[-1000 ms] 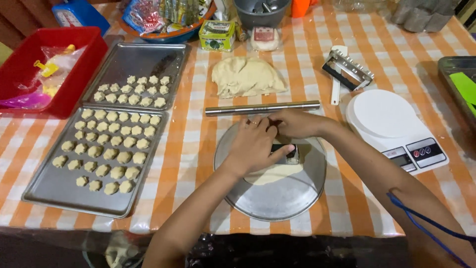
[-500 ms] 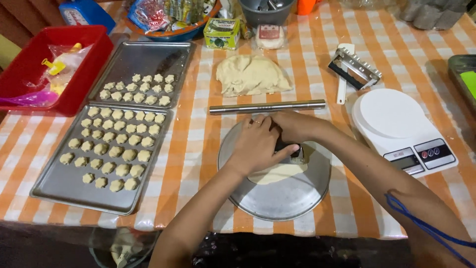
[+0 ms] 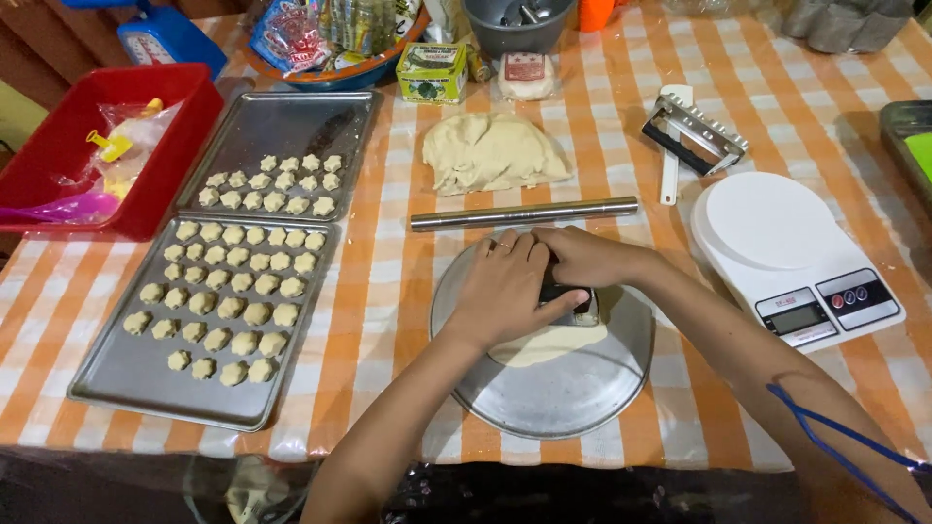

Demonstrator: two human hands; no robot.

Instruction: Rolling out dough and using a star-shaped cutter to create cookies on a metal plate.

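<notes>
Both hands clamped on the cutter, pressing into thin dough
Left hand (image 3: 505, 291) and right hand (image 3: 582, 257) grip the cutter (image 3: 573, 301); the dough (image 3: 549, 344) could tear, or the plate (image 3: 544, 398) skid on the bench (image 3: 388, 262).

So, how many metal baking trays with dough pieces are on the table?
2. The far tray lies beside the red bin; the near tray lies directly below it, almost full.

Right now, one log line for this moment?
left hand + right hand: on dark tool | dough sheet on round tray | rolling pin beyond
</notes>
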